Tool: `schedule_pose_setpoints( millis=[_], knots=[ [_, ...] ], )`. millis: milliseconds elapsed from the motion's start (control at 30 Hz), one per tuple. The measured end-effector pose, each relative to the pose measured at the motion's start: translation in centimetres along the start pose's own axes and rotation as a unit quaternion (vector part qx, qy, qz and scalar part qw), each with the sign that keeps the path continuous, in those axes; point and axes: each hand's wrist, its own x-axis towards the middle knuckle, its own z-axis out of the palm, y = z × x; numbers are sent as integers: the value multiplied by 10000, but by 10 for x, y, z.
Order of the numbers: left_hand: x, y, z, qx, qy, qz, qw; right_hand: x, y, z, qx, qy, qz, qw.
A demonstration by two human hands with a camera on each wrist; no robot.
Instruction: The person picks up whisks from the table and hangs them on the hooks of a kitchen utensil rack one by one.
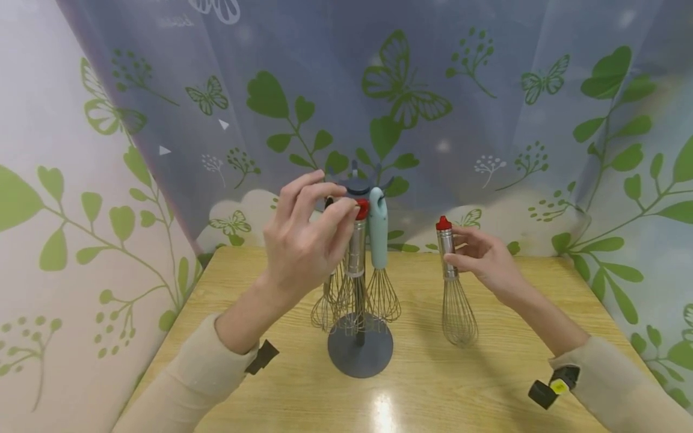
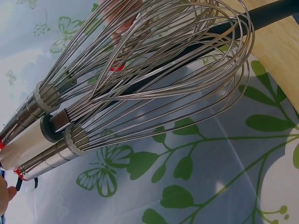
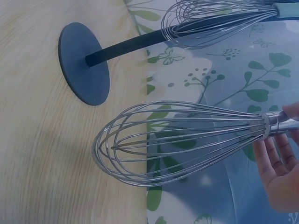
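Note:
My left hand (image 1: pixel 303 240) is at the top of a dark stand (image 1: pixel 360 355), its thumb and fingertips pinching the red end of a steel-handled whisk (image 1: pixel 355 252). That whisk hangs wires down among other whisks on the stand, one with a mint-green handle (image 1: pixel 379 234). In the left wrist view, steel handles (image 2: pixel 46 158) with red ends surround a pale handle (image 2: pixel 28 144). To the right, my right hand (image 1: pixel 489 261) grips another steel whisk (image 1: pixel 448 255) with a red end by its handle. Its wire loops (image 3: pixel 182 144) point down, apart from the stand.
The round stand base (image 3: pixel 84 65) sits on a wooden table (image 1: pixel 292 373). A patterned curtain (image 1: pixel 325 90) with leaves and butterflies hangs behind the table, with similar pale fabric (image 1: pixel 108 240) along the left side.

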Motion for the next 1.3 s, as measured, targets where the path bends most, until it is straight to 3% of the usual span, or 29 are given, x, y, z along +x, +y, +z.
schedule_pose_setpoints(
  millis=[367, 767, 1033, 1300],
  knots=[
    [1, 0, 0, -21, -19, -17, 10000, 5, -11, 6, 522, 61, -451, 9976],
    [1, -1, -2, -2, -46, 4, 10000, 8, -41, 14, 675, -6, -769, 9948],
    [1, -1, -2, -34, -29, -19, 10000, 7, -59, 17, 1089, -132, -1139, 9874],
    [1, -1, -2, -20, 7, -36, 10000, 5, -73, 21, 975, -201, -1257, 9871]
  ],
)
